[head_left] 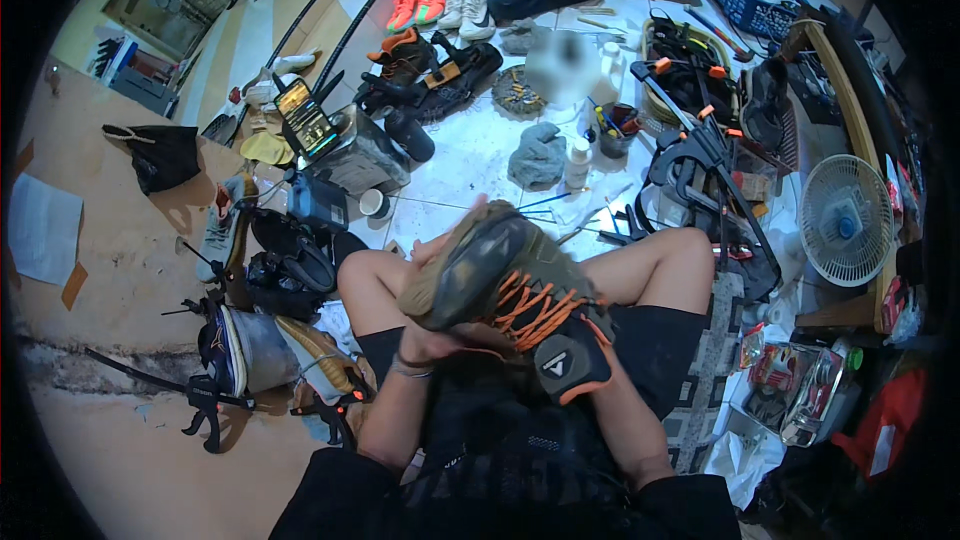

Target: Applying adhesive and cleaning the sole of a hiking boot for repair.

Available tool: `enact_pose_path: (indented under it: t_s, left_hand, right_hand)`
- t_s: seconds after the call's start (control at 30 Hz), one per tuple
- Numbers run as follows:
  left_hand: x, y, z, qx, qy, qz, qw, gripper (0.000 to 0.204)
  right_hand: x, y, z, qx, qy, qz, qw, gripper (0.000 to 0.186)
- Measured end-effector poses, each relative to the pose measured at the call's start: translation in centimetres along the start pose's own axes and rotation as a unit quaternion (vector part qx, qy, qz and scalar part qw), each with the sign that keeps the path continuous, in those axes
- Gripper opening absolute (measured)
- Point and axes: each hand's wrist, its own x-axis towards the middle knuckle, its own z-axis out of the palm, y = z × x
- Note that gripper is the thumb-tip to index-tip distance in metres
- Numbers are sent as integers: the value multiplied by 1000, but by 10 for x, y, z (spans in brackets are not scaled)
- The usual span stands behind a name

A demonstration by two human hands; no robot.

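Note:
An olive-brown hiking shoe (500,270) with orange laces is raised above my lap, its toe toward the upper left and its orange-edged collar toward the lower right. My left hand (430,342) is closed around the toe end, against the tan sole; part of the hand is behind the shoe. Fingers show beyond the toe's upper left edge. My right forearm (625,410) reaches up to the heel end, where the shoe hides the right hand and its fingers.
Ahead are a grey cloth (538,155), a white bottle (578,162) and a cup of tools (615,130). Black clamps (700,145) and a fan (847,220) stand right. Left are a phone (305,118), a paper cup (374,204) and clamped shoes (315,360). Another person sits opposite.

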Motion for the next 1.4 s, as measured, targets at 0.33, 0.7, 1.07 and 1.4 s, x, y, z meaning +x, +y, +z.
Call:
enact_pose_path:
  t_s: [0.33, 0.7, 1.07, 1.4]
  left_hand:
    - [31, 35, 41, -210, -35, -114, 970, 76]
    - [16, 7, 39, -205, -43, -159, 965, 76]
    - [-24, -2, 30, -217, -9, -224, 950, 78]
    - [-17, -6, 2, -196, -261, -440, 836, 65]
  right_hand:
    - [-31, 1, -54, 211, 127, 50, 968, 47]
    - [-11, 42, -51, 437, 230, 81, 866, 45]
    - [-25, 33, -64, 417, 256, 107, 865, 44]
    - [-41, 29, -50, 370, 274, 175, 870, 44]
